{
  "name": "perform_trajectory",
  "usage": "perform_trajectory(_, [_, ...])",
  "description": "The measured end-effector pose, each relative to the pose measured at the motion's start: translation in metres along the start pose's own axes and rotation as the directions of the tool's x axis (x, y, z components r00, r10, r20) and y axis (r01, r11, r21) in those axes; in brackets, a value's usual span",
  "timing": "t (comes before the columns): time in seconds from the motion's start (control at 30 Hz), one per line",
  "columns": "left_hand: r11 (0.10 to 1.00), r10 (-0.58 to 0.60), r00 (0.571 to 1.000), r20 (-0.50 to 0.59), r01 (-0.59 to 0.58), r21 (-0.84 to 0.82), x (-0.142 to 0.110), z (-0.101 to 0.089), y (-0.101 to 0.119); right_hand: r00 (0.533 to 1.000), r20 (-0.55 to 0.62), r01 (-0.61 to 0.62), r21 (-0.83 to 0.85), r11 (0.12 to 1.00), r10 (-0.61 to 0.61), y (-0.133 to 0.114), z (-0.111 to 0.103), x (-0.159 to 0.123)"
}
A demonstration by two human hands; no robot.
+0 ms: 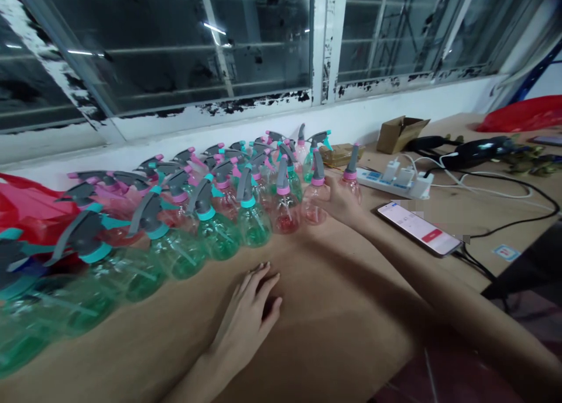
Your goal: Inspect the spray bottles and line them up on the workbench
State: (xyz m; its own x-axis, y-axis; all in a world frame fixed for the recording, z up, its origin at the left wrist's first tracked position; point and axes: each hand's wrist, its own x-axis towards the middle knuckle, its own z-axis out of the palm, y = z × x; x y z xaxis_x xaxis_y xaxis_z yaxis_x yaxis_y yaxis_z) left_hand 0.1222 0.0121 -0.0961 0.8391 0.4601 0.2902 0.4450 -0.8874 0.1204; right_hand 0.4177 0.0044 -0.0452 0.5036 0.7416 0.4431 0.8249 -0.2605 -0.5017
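My right hand [341, 201] reaches to the right end of the rows of spray bottles. Its fingers curl round a clear pink spray bottle [313, 211] with a grey trigger head and pink collar. Behind the same hand stands another pink spray bottle [351, 183], partly covered by it. My left hand [246, 315] rests on the brown tabletop [325, 333] with its fingers stretched out and nothing in them. Closest to it are a green spray bottle [254, 226] with a turquoise collar and a larger-looking green spray bottle [218, 236].
Several more green and pink bottles crowd leftward along the wall. Red plastic bags lie at the left [26, 207] and far right. Right of my hand are a power strip [386, 180], a lit phone [419, 227], cables and a small open cardboard box [397, 135].
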Motion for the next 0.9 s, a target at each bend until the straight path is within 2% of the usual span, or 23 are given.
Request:
perform_trajectory(0.17, [1.0, -0.004, 1.0, -0.004, 0.004, 0.004, 0.001, -0.001, -0.001, 0.999, 0.02, -0.026, -0.041, 0.999, 0.027, -0.006, 0.004, 0.001])
perform_trajectory(0.33, [1.0, -0.017, 1.0, -0.002, 0.017, -0.012, 0.007, -0.001, -0.001, 0.999, 0.044, -0.027, -0.069, 0.997, 0.03, -0.005, -0.003, -0.005])
perform_trajectory(0.63, [0.948, -0.116, 0.993, 0.02, 0.117, -0.297, 0.036, 0.002, 0.014, 0.995, 0.092, -0.016, -0.103, 0.995, 0.025, -0.009, -0.026, -0.041])
perform_trajectory(0.77, [0.923, -0.133, 0.991, 0.012, 0.128, -0.363, 0.051, -0.004, 0.022, 0.995, 0.096, 0.039, -0.118, 0.992, -0.028, -0.014, -0.033, -0.061])
perform_trajectory(0.9, [0.891, -0.137, 0.991, 0.001, 0.123, -0.436, 0.062, -0.018, 0.029, 0.986, -0.017, 0.163, -0.063, 0.985, -0.165, -0.026, -0.032, -0.087])
